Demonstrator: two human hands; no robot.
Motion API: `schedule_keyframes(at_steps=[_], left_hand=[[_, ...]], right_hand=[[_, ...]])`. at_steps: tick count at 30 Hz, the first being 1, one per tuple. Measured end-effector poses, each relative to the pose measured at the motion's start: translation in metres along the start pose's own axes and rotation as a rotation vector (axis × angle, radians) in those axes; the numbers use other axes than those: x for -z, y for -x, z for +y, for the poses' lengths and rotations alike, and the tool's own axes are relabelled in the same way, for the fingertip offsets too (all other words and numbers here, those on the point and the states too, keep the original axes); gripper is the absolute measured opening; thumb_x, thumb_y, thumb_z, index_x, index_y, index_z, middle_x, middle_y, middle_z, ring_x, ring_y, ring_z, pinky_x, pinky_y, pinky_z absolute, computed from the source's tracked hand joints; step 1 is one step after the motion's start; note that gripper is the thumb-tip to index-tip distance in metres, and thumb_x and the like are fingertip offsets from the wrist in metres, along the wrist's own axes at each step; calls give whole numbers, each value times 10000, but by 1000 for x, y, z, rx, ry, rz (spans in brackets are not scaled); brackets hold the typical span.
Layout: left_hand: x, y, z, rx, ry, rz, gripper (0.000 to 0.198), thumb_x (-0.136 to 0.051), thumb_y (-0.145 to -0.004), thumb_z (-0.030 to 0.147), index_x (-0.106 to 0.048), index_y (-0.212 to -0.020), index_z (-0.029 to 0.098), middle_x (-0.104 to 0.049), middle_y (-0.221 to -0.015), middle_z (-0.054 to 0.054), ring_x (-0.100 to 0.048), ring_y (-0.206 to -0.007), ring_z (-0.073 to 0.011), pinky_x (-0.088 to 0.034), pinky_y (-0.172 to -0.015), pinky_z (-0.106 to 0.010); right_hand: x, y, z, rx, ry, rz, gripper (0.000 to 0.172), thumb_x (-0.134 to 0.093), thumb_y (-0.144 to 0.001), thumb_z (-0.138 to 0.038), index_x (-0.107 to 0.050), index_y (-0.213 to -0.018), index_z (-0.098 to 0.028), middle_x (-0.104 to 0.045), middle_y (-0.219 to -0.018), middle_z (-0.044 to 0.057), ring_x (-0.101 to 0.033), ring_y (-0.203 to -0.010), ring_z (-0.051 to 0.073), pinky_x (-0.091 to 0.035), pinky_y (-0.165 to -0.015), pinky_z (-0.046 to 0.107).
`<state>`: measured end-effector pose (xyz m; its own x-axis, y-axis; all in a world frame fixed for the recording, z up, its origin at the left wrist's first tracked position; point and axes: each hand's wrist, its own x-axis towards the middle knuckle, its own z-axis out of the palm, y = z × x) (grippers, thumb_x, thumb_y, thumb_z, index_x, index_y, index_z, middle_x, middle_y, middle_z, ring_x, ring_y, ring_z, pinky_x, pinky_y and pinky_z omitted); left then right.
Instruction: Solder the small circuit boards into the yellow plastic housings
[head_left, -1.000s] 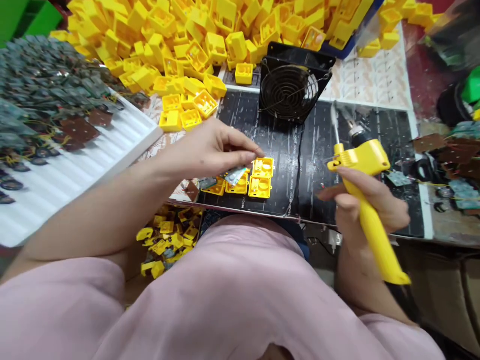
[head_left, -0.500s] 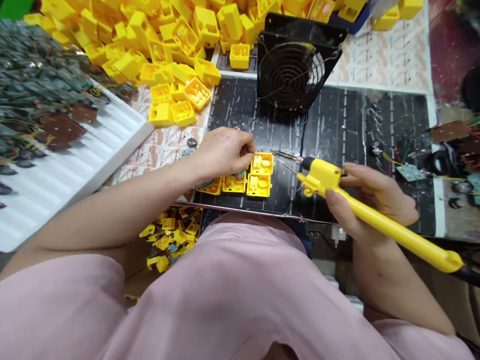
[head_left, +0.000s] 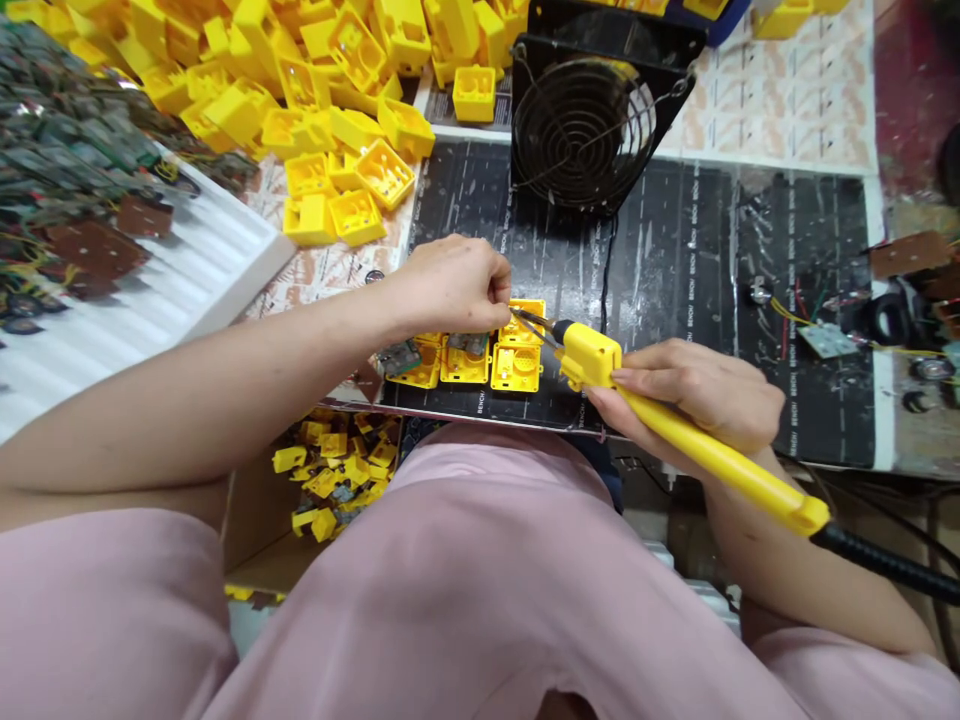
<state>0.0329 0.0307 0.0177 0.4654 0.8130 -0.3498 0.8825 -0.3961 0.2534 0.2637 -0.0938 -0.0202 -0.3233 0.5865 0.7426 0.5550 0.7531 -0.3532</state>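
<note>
My right hand [head_left: 694,390] is wrapped round the yellow handle of a soldering iron [head_left: 720,450]. The iron's metal tip reaches over the upper right yellow housing [head_left: 534,308], close to my left fingertips. My left hand [head_left: 461,285] is closed in a pinch at that housing's left edge; what its fingers hold is too small to make out. Just below lies another open yellow housing [head_left: 516,368]. Left of it, a housing [head_left: 465,372] has a small dark board in it, and one more housing [head_left: 424,370] sits partly under a green board [head_left: 399,358].
A black fan [head_left: 585,130] stands behind the housings on the black mat [head_left: 667,260]. Yellow housings [head_left: 307,130] are heaped at the back left. A white foam tray [head_left: 225,270] bears circuit boards. Wired parts [head_left: 825,338] lie right. Below the edge, a box [head_left: 259,530] holds yellow pieces.
My right hand has moved left with the soldering iron, bringing its tip over the upper right housing beside my left fingers. My left hand stays pinched in nearly the same place.
</note>
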Motion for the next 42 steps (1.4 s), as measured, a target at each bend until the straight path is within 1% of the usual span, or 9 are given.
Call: schedule_keyframes(at_steps=[3, 8, 13, 16, 21, 29, 35, 39, 42], left_hand=[[-1, -2, -2, -34, -2, 5, 28, -689, -732, 222, -715, -722, 227, -672, -690, 1, -749, -925, -260, -554, -913, -337], [0, -3, -2, -25, -9, -7, 38, -678, -726, 230, -710, -706, 225, -651, -668, 7, -752, -905, -255, -559, -930, -348], [4, -2, 2, 31, -41, -57, 132, -633, -740, 266, -753, -774, 224, -696, -762, -1, -762, -946, -260, -549, -963, -352], [7, -1, 4, 43, -72, -90, 174, -622, -764, 280, -771, -824, 211, -713, -802, -8, -757, -977, -255, -529, -969, -339], [8, 2, 0, 6, -48, -91, 216, -595, -769, 298, -768, -859, 206, -712, -787, 12, -734, -872, -202, -501, -858, -282], [2, -3, -8, -80, -112, -30, 203, -603, -772, 301, -776, -836, 216, -696, -730, -3, -709, -824, -193, -464, -769, -274], [4, -6, -3, -48, -127, -63, 134, -632, -762, 272, -752, -784, 215, -672, -718, 10, -715, -802, -193, -479, -783, -290], [3, -5, -5, -78, -113, -51, 125, -641, -762, 268, -751, -790, 216, -670, -709, 13, -714, -794, -188, -482, -778, -289], [4, -4, -3, -59, -119, -63, 136, -637, -776, 260, -760, -820, 220, -694, -747, 5, -730, -836, -204, -497, -795, -296]], right_hand=[[6, 0, 3, -6, -21, -29, 216, -912, -907, -251, -697, -898, -259, -780, -744, -49, -736, -590, 124, -557, -480, 209], [18, 9, 3, -241, -1, -86, 221, -857, -966, -361, -698, -841, -271, -772, -763, -27, -752, -650, 149, -618, -591, 256], [17, 3, 2, -79, -6, 4, 234, -920, -889, -213, -689, -906, -251, -794, -764, -32, -749, -602, 138, -564, -477, 209], [16, 0, 2, -58, -10, 11, 233, -919, -877, -182, -694, -895, -239, -790, -735, -21, -745, -569, 146, -535, -429, 203], [13, 0, 2, -68, -50, 19, 215, -914, -870, -170, -715, -889, -247, -795, -727, -15, -756, -565, 167, -565, -439, 222], [5, -7, 6, 6, -26, -29, 254, -920, -895, -220, -671, -871, -266, -768, -695, -54, -730, -546, 125, -553, -459, 197], [17, 9, 6, -250, -28, -65, 150, -848, -964, -296, -722, -883, -308, -808, -804, -22, -795, -686, 180, -664, -622, 298], [18, 13, 7, -204, -80, -18, 189, -918, -900, -238, -742, -929, -301, -809, -795, -34, -791, -672, 177, -663, -612, 284], [17, 14, 6, -206, -35, 28, 219, -898, -932, -260, -783, -1115, -301, -844, -894, -8, -808, -703, 191, -677, -619, 301]])
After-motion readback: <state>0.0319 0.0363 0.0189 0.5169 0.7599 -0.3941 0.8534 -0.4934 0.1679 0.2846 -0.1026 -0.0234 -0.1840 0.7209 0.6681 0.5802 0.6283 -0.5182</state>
